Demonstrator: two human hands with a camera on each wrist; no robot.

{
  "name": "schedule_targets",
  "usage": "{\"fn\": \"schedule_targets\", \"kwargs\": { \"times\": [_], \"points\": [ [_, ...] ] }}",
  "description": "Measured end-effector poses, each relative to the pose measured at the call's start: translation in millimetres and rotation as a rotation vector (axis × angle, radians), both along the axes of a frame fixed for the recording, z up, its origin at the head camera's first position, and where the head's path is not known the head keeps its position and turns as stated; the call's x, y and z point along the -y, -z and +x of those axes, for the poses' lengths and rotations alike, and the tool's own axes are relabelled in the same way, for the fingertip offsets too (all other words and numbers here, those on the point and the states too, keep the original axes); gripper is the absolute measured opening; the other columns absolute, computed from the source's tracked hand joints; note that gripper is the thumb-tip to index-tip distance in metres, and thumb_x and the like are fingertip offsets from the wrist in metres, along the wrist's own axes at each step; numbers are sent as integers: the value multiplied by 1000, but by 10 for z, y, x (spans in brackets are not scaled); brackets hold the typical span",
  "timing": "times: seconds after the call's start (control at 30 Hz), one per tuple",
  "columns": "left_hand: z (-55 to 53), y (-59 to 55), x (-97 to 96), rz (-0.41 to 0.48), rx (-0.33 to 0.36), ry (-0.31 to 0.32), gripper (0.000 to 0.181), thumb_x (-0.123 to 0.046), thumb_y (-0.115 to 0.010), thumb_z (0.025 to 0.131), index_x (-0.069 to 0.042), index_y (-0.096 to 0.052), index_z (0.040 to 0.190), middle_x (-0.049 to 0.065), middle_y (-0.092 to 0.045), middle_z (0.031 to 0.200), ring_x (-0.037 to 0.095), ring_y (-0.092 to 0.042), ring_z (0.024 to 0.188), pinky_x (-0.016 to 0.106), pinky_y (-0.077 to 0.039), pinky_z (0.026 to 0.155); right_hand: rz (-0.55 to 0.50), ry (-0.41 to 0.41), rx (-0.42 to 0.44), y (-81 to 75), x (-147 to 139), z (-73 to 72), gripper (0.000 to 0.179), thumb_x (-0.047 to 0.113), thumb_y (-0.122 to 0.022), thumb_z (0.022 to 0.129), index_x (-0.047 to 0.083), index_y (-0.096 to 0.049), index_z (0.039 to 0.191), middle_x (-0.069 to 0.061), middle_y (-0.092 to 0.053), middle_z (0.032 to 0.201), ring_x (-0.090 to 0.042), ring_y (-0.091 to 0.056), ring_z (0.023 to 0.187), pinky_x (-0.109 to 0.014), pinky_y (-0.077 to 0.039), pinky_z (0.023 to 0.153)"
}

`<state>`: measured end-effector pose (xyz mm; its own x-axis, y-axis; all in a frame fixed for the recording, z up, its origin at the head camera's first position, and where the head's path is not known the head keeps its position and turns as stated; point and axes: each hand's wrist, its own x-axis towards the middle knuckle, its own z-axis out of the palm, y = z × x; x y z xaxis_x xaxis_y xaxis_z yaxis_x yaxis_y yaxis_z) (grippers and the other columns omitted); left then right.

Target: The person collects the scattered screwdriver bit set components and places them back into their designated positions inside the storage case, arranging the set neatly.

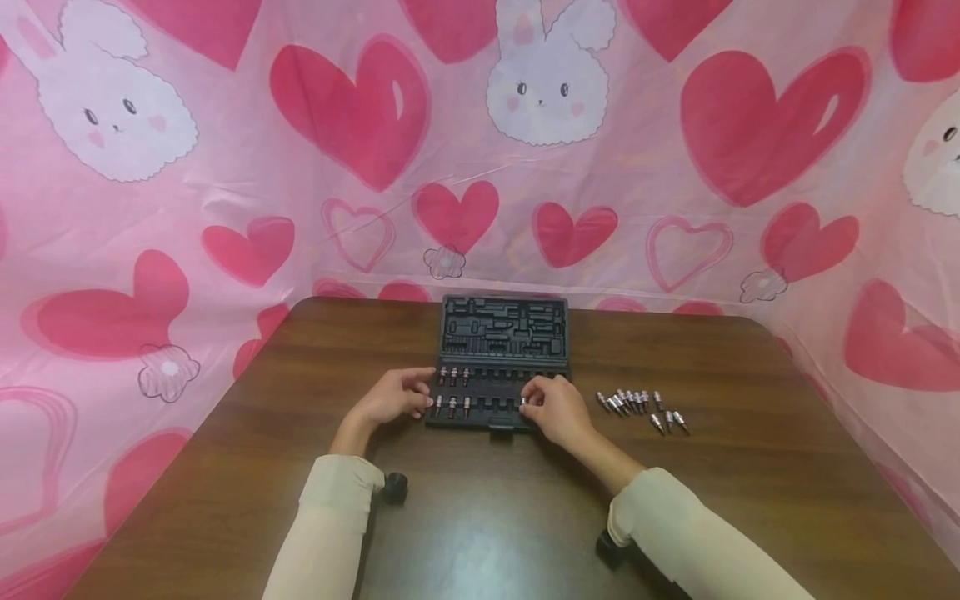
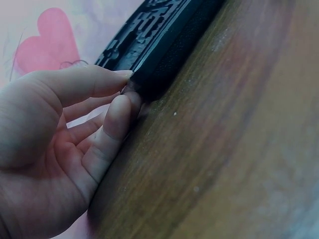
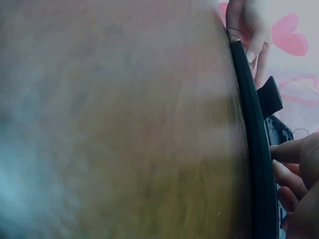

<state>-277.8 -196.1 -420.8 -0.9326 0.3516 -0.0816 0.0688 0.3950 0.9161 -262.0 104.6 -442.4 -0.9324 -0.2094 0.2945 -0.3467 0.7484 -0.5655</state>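
Note:
An opened black socket case (image 1: pixel 491 389) lies on the table with its lid (image 1: pixel 504 327) standing up at the back. Silver bit sockets fill the left slots of its far row (image 1: pixel 453 376) and near row (image 1: pixel 452 405). My left hand (image 1: pixel 392 395) grips the case's left edge; in the left wrist view, thumb (image 2: pixel 117 117) and index finger (image 2: pixel 94 82) meet at the case's corner. Over the right part of the near row, my right hand (image 1: pixel 557 410) pinches a bit socket (image 1: pixel 523 401), mostly covered by the fingers. The right wrist view hides that socket behind the case wall.
Several loose bit sockets (image 1: pixel 622 402) lie on the brown table (image 1: pixel 465 517) right of the case, with a few more (image 1: pixel 670 422) closer to me. A pink cloth (image 1: pixel 480 158) with hearts and rabbits hangs around the table.

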Motion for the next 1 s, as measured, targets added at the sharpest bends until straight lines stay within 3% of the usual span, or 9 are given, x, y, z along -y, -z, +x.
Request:
{"fn": "schedule_targets", "kwargs": {
  "times": [0.13, 0.5, 0.73, 1.0],
  "points": [
    [58, -82, -13, 2, -8, 5, 54, 5, -63, 87, 10, -46, 138, 19, -61, 96, 23, -60, 74, 38, -57, 69, 27, -1, 0, 4, -6, -13, 15, 13, -82, 75, 14, -69, 82, 10, -57, 66, -14, -49, 72, -33, -41, 64],
    [46, -72, -12, 8, -6, 0, 53, 5, -63, 87, 10, -47, 137, 18, -61, 96, 22, -60, 74, 37, -57, 69, 151, 21, 14, -36, 0, -13, 14, 21, -82, 77, 18, -68, 79, 11, -59, 67, -13, -50, 73, -33, -43, 62],
    [-145, 217, 41, -6, -12, -27, 55, 3, -64, 86, 5, -49, 139, 16, -62, 96, 22, -60, 74, 36, -57, 67, 205, 4, 10, -52, 17, -12, 13, 22, -81, 78, 18, -69, 80, 10, -62, 68, -14, -50, 74, -33, -45, 63],
    [-149, 252, 48, -11, -4, -41, 54, 1, -66, 86, 0, -52, 138, 15, -62, 96, 23, -61, 76, 35, -57, 68, 217, -23, -6, -32, 11, -13, 12, 23, -80, 79, 17, -70, 81, 10, -61, 67, -14, -49, 73, -33, -44, 63]
  ]
}}
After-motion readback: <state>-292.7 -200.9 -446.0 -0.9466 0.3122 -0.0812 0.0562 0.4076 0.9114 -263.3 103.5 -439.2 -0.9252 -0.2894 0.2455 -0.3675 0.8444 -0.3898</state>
